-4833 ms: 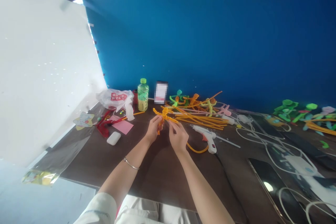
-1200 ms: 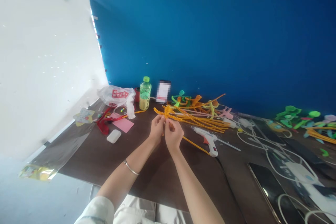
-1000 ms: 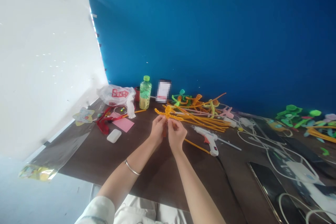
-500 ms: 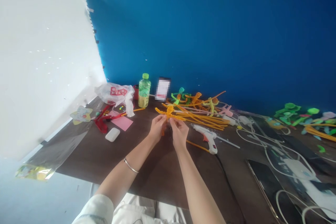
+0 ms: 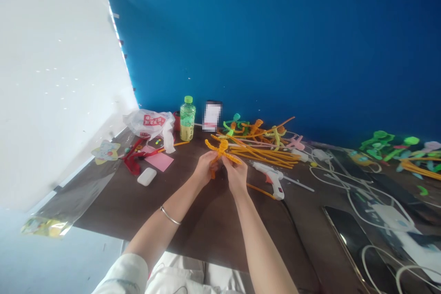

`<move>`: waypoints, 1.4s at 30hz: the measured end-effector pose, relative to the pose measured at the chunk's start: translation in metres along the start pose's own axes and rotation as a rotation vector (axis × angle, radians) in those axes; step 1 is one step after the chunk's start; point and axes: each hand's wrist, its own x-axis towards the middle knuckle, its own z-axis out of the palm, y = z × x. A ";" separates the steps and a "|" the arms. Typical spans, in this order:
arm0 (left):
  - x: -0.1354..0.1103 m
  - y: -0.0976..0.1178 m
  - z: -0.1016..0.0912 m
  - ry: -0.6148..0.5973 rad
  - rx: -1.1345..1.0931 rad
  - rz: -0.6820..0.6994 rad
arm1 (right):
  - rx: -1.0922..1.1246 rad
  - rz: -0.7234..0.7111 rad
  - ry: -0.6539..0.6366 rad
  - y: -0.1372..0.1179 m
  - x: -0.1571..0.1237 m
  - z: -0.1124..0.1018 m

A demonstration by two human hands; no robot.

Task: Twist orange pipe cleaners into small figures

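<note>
Both hands, left (image 5: 206, 168) and right (image 5: 237, 175), pinch an orange pipe-cleaner figure (image 5: 222, 149) well back from the table edge (image 5: 155, 251).

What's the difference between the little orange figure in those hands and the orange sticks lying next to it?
The orange pipe-cleaner figure is twisted into a body with arms and legs, while the straight orange pipe-cleaner stems are unshaped lengths. The figure is held up between the left hand and right hand; the stems lie in a loose pile on the dark tabletop. Both have the same fuzzy orange look.
</note>
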 end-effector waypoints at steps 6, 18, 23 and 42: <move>-0.003 0.008 0.004 -0.033 -0.148 -0.219 | -0.038 -0.032 -0.078 -0.007 0.002 -0.008; -0.008 0.012 0.006 -0.161 -0.361 -0.451 | 0.119 -0.001 -0.236 -0.017 0.002 -0.018; -0.008 0.012 0.003 -0.279 -0.299 -0.486 | 0.169 0.058 -0.311 -0.021 0.001 -0.021; 0.000 0.009 -0.005 -0.146 -0.161 -0.417 | -0.026 0.137 -0.256 -0.017 0.005 -0.021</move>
